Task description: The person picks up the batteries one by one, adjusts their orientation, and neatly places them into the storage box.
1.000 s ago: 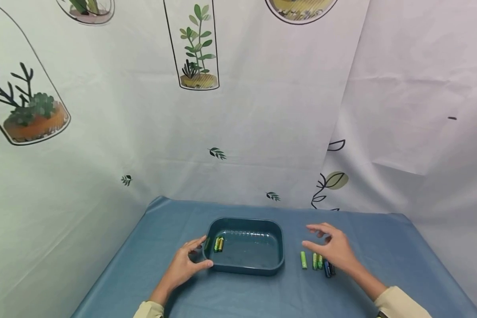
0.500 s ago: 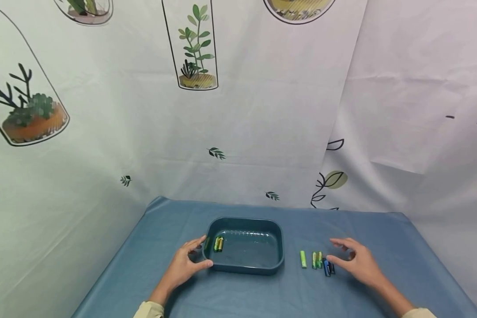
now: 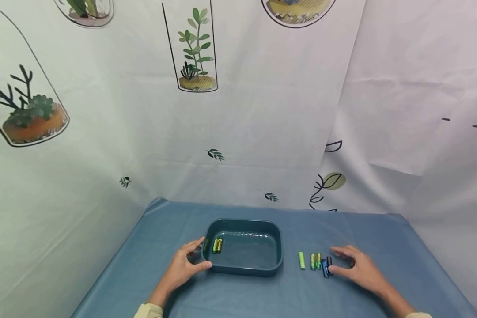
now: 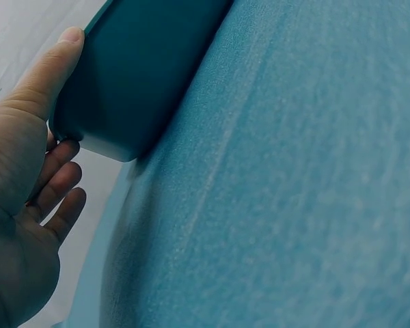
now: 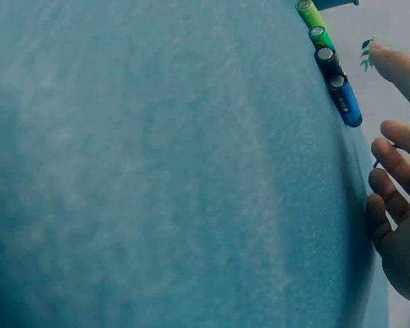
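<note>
A dark teal rectangular dish (image 3: 242, 270) stands on the table, with two green-and-gold batteries (image 3: 217, 245) lying at its left end. My left hand (image 3: 180, 266) holds the dish's left end, thumb at the front corner and fingers at the left side; the left wrist view shows the thumb (image 4: 51, 68) up at the rim. To the right of the dish lie a light green battery (image 3: 301, 261), two green batteries (image 3: 316, 261), a blue battery (image 3: 325, 268) and a dark battery (image 3: 329, 260). My right hand (image 3: 359, 268) hovers beside the dark one, thumb and fingers apart, holding nothing.
A blue cloth (image 3: 242, 296) covers the table. Behind and at the sides hang pale curtains (image 3: 270, 123) printed with plants and jars, meeting the table's back edge.
My right hand has moved right and toward me, from above the green batteries to beside the dark one, fingers still apart. The left hand keeps its place on the dish.
</note>
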Motion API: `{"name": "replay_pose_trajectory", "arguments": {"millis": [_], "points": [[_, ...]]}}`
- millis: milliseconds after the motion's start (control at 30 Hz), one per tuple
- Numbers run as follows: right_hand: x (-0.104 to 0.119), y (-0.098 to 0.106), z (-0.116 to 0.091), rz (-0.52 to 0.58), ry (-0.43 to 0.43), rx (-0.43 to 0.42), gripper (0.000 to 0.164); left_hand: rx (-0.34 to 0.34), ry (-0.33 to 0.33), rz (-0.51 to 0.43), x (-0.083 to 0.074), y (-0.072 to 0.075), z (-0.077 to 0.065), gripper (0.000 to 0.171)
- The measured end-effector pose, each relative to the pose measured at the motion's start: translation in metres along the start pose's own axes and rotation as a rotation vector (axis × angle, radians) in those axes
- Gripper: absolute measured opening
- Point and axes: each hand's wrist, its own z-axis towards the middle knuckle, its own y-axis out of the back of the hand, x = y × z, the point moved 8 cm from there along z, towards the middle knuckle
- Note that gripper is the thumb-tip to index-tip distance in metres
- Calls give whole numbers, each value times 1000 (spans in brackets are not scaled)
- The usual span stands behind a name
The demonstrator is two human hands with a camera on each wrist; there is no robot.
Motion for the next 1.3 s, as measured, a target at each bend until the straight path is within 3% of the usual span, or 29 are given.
{"name": "replay_pose_trajectory", "arguments": {"millis": [567,1300], "points": [[-1,-11,-2,8,34,113,60,-1,5,11,-1,1,-4,78],[-3,-10,1,6,70,150,57,-3,7,10,1,0,0,79]]}}
